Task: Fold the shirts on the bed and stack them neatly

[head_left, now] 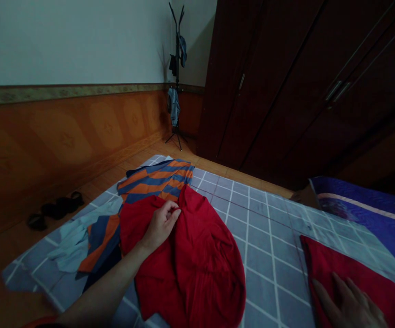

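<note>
A crumpled red garment (204,255) lies on the grey checked bed (262,223). My left hand (165,221) is closed in a pinch on its upper part. To the right, a flat red cloth (357,278) rests near the bed's edge, and my right hand (347,305) lies on it with fingers spread, partly cut off by the bottom of the view. Under and beside the crumpled garment are an orange and blue striped garment (159,180) and a pale blue cloth (76,239).
Dark footwear (57,209) sits on the floor at the left. A black coat stand (177,82) with hanging clothes is in the corner, beside a dark wardrobe (269,91). Purple bedding (371,209) lies at the right.
</note>
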Demonstrator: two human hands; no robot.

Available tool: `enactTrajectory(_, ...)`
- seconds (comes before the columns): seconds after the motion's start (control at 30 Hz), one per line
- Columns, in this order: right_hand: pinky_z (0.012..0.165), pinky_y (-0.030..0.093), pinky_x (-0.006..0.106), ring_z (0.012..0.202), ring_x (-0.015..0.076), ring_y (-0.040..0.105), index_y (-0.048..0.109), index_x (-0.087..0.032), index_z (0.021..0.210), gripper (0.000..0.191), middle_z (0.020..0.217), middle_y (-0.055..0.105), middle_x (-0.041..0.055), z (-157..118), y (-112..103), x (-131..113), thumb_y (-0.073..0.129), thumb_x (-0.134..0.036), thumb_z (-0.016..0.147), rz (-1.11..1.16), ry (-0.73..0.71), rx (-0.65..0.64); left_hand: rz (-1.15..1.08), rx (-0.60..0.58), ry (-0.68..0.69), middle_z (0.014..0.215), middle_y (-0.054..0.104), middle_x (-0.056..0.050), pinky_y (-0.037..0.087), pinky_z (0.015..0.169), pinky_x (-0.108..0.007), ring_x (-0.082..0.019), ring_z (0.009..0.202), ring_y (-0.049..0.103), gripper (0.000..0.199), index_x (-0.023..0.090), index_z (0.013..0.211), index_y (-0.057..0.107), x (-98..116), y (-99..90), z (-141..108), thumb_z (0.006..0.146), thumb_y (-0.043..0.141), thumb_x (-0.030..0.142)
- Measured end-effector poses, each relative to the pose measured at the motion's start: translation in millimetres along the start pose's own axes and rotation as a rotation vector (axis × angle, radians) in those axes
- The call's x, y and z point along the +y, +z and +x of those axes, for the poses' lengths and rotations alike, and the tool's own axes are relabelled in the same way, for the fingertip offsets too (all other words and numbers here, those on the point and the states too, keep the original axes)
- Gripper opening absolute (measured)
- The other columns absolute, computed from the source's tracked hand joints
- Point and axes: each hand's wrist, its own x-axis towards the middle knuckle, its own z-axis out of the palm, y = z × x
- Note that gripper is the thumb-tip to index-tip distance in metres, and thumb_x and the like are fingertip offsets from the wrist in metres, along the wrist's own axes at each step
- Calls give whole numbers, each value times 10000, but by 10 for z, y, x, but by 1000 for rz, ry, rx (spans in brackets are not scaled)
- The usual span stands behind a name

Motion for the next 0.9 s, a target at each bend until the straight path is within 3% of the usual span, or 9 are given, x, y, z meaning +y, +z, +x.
enactTrajectory(0.13, 899, 453, 560, 1100, 396, 554, 618, -139, 1133, 621, 1181, 591, 210, 142, 6, -664, 471, -605, 750, 188, 52, -70, -62, -113, 86, 745, 563, 16, 417, 613, -208, -120, 668, 547, 147, 180, 835, 538, 337, -11, 52, 889, 471, 300)
enactTrajectory(0.3, 861, 511, 418, 1039, 272, 610, 558, -182, 1235, 560, 1189, 624, 118, 287, -211, -2121, 627, -444, 744, 876, -12, -381, -110, -353, 325, 803, 614, -9, 449, 714, -228, -132, 761, 580, 114, 172, 857, 572, 981, 133, 226, 882, 489, 247)
enactTrajectory(0.4, 704, 541, 344, 806, 237, 655, 681, -160, 941, 321, 901, 706, 64, 445, -351, -2557, 638, -413, 747, 1223, 58, -518, -225, -419, 401, 882, 638, -31, 473, 763, -245, -145, 834, 609, 132, 171, 900, 573, 1331, 237, 327, 897, 484, 268)
enactTrajectory(0.47, 620, 524, 300, 662, 200, 632, 679, -158, 773, 258, 706, 683, 25, 612, -389, -2463, 646, -411, 731, 1360, 250, -417, -288, -429, 435, 983, 643, -51, 481, 805, -259, -155, 906, 622, 153, 170, 971, 563, 1475, 249, 381, 904, 485, 283)
enactTrajectory(0.53, 641, 512, 280, 660, 179, 620, 680, -162, 797, 260, 692, 674, 9, 778, -374, -2116, 702, -388, 672, 1409, 430, -168, -298, -430, 441, 1092, 629, -71, 488, 829, -272, -164, 958, 628, 211, 168, 1070, 541, 1505, 197, 423, 897, 500, 281)
enactTrajectory(0.6, 620, 501, 264, 643, 167, 612, 678, -153, 834, 328, 694, 670, 13, 866, -313, -1652, 745, -382, 610, 1353, 591, 17, -215, -428, 419, 1126, 629, -75, 494, 826, -276, -172, 968, 635, 256, 169, 1114, 539, 1399, 104, 450, 884, 516, 280)
enactTrajectory(0.7, 506, 463, 248, 575, 163, 598, 659, -124, 899, 468, 700, 666, 40, 768, -174, -1059, 758, -418, 548, 1178, 786, 47, 75, -467, 361, 1049, 668, -47, 475, 862, -298, -193, 978, 626, 218, 201, 1051, 607, 1015, -30, 437, 870, 531, 296)
enactTrajectory(0.8, 550, 484, 275, 681, 192, 628, 623, -121, 1054, 586, 876, 682, 95, 500, -67, -879, 720, -468, 592, 959, 711, 69, 319, -594, 316, 1044, 674, -41, 432, 931, -336, -223, 1029, 600, 188, 231, 991, 659, 548, -69, 314, 849, 567, 314)
enactTrajectory(0.9, 632, 510, 318, 759, 210, 634, 616, -141, 1076, 505, 965, 668, 116, 275, -63, -1126, 613, -506, 726, 755, 511, 26, 365, -670, 257, 1153, 636, -60, 407, 969, -349, -240, 1105, 559, 296, 235, 1088, 638, 220, 3, 112, 805, 630, 320)
